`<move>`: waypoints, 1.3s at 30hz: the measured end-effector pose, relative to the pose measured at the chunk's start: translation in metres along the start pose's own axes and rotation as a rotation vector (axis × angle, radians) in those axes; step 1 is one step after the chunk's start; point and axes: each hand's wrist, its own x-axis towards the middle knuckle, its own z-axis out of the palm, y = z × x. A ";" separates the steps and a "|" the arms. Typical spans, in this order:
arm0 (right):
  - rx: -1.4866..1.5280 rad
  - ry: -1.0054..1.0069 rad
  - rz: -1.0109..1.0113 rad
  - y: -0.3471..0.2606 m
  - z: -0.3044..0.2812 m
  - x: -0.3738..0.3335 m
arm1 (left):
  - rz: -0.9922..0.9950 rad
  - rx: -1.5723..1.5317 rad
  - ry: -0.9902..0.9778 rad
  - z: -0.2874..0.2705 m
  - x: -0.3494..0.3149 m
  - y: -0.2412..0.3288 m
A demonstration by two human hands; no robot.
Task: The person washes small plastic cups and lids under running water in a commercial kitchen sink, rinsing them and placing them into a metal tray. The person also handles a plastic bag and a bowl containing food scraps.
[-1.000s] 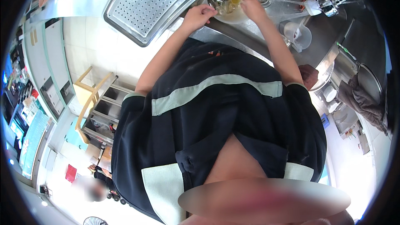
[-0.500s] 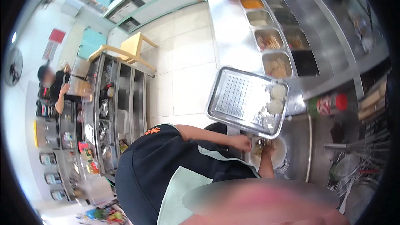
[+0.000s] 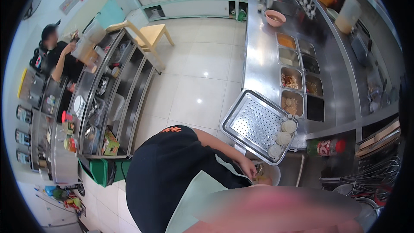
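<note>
A white bowl [image 3: 276, 173] sits low in the metal sink, partly hidden by my body and a blurred patch. At its left edge is my left hand [image 3: 248, 168], fingers curled downward beside a small shiny thing [image 3: 258, 170] that I cannot make out. Only a bit of my right hand [image 3: 264, 181] shows, inside the bowl; its fingers are hidden. Just beyond my hands, a perforated metal tray [image 3: 243, 125] lies tilted across the counter corner and sink. Several small pale round cups [image 3: 283, 138] line its right side.
Beyond the tray, a steel counter [image 3: 263, 60] holds inset food pans [image 3: 289, 56] and a pink bowl [image 3: 275, 18]. A red-capped bottle [image 3: 325, 147] and whisks [image 3: 371, 172] are at right. Left are steel shelves [image 3: 129, 82], a wooden chair [image 3: 152, 34] and another person [image 3: 64, 56].
My view has shifted, so the room and counter appear lower and more of the far end shows. My right hand, earlier plainly visible in the bowl, is now mostly hidden. My left hand stays beside the bowl.
</note>
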 end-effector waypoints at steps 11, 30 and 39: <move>0.889 0.846 0.495 0.186 0.098 -0.107 | -0.257 -0.205 0.161 -0.001 -0.002 0.065; 0.998 1.124 0.608 0.116 0.064 -0.147 | 0.154 0.884 0.130 0.010 0.004 0.128; -0.129 0.612 0.397 0.094 0.027 -0.168 | 0.359 0.294 0.224 -0.010 -0.016 0.207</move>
